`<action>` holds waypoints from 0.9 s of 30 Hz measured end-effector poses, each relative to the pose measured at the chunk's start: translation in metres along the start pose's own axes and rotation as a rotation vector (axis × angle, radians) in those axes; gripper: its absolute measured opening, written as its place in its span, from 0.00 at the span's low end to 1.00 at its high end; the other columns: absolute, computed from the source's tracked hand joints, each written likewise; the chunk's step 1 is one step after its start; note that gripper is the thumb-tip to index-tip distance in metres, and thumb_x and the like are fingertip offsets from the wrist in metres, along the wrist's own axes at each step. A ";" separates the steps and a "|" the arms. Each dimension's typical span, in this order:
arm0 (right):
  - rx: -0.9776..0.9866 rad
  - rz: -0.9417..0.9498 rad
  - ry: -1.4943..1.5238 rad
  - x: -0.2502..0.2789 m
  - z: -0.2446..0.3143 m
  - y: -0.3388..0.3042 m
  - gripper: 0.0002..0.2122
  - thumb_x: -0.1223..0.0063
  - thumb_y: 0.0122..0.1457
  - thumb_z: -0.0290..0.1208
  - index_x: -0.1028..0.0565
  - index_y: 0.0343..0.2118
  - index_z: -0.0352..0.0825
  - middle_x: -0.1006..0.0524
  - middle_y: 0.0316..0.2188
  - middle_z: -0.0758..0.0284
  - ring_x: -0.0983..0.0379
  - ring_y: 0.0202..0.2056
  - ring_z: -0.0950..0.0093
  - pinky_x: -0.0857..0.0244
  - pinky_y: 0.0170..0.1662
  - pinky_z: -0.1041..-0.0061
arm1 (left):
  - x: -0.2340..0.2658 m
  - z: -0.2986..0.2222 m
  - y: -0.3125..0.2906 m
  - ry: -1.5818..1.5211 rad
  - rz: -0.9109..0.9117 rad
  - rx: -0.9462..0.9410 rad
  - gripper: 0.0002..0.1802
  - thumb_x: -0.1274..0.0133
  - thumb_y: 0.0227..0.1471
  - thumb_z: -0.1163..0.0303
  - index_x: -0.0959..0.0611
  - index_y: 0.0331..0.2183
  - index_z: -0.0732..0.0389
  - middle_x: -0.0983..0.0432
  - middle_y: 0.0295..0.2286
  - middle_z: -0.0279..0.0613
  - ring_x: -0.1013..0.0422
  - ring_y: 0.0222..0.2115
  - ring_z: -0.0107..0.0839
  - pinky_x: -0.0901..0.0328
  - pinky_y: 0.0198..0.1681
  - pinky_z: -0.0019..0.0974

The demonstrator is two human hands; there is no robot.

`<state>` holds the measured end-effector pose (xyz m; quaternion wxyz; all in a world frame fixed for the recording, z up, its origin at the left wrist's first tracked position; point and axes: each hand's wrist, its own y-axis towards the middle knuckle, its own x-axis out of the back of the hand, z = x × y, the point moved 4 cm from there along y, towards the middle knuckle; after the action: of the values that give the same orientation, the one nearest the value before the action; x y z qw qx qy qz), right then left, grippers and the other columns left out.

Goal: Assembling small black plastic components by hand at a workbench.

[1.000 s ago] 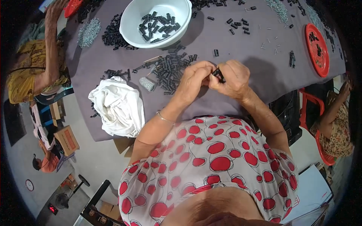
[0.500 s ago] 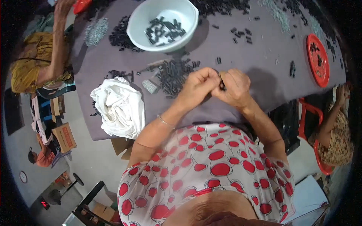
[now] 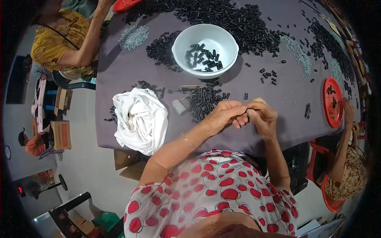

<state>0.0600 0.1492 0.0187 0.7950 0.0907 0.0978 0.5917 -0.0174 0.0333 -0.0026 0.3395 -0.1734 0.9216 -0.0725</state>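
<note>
My left hand (image 3: pixel 227 116) and my right hand (image 3: pixel 263 119) meet over the near part of the table, thumbs and fingertips pinched together. Whatever lies between the fingertips is hidden. A tan bit (image 3: pixel 260 100) shows at the right index finger; its kind is unclear. Just left of the hands lies a pile of short black cylindrical pieces (image 3: pixel 204 101). One loose black piece (image 3: pixel 246 96) sits right beyond the fingertips. Next to the pile is a small clump of silvery pins (image 3: pixel 178 106). Beyond it stands a white bowl (image 3: pixel 223 41) with black pieces inside.
A crumpled white cloth (image 3: pixel 139 123) lies at the table's left edge. A heap of silvery pins (image 3: pixel 134 37) is farther back, with a large black heap (image 3: pixel 238 27) behind the bowl. At right, a co-worker's hand (image 3: pixel 349 112) is by a red plate (image 3: pixel 328 97). Another person (image 3: pixel 65 39) sits at left.
The view has shifted, so the table appears lower in it. My hands stay together, but the left fingers now reach toward the right fingertips. A co-worker's hand has come to the red plate.
</note>
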 end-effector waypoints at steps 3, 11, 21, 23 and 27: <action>-0.060 -0.057 -0.093 0.000 0.020 0.012 0.06 0.52 0.51 0.16 0.28 0.33 0.26 0.30 0.28 0.67 0.34 0.28 0.82 0.41 0.30 0.86 | 0.001 0.002 0.004 -0.211 -0.022 -0.068 0.18 0.56 0.54 0.58 0.25 0.28 0.66 0.27 0.24 0.42 0.30 0.23 0.26 0.34 0.25 0.26; 0.104 -0.101 -0.426 -0.030 0.049 0.107 0.09 0.47 0.50 0.24 0.27 0.35 0.29 0.28 0.25 0.73 0.36 0.26 0.87 0.40 0.29 0.89 | -0.007 0.020 0.005 0.334 -0.014 -0.237 0.07 0.45 0.41 0.71 0.26 0.24 0.63 0.34 0.17 0.29 0.40 0.19 0.16 0.43 0.22 0.22; 0.125 0.159 -0.639 -0.018 0.020 0.074 0.04 0.49 0.48 0.17 0.26 0.29 0.29 0.26 0.29 0.66 0.30 0.29 0.78 0.36 0.32 0.82 | -0.030 0.003 -0.013 0.969 0.063 -0.409 0.12 0.42 0.38 0.65 0.25 0.24 0.62 0.29 0.21 0.39 0.31 0.24 0.31 0.37 0.27 0.34; 0.229 0.213 -0.699 -0.019 0.012 0.068 0.05 0.49 0.47 0.17 0.26 0.28 0.29 0.26 0.30 0.65 0.30 0.30 0.75 0.36 0.33 0.80 | -0.034 0.006 -0.012 1.008 0.104 -0.399 0.14 0.42 0.36 0.62 0.25 0.23 0.61 0.28 0.22 0.42 0.31 0.27 0.41 0.37 0.30 0.40; 0.387 0.381 -0.695 -0.033 0.004 0.071 0.06 0.47 0.44 0.18 0.26 0.27 0.30 0.25 0.33 0.65 0.31 0.36 0.67 0.36 0.37 0.73 | -0.039 0.007 -0.012 1.117 0.233 -0.436 0.14 0.42 0.34 0.62 0.26 0.23 0.60 0.30 0.22 0.41 0.33 0.29 0.41 0.39 0.32 0.41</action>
<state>-0.0142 0.1381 0.0423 0.6257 0.4480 -0.0851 0.6329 0.0184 0.0367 0.0183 -0.2329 -0.0728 0.9668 0.0754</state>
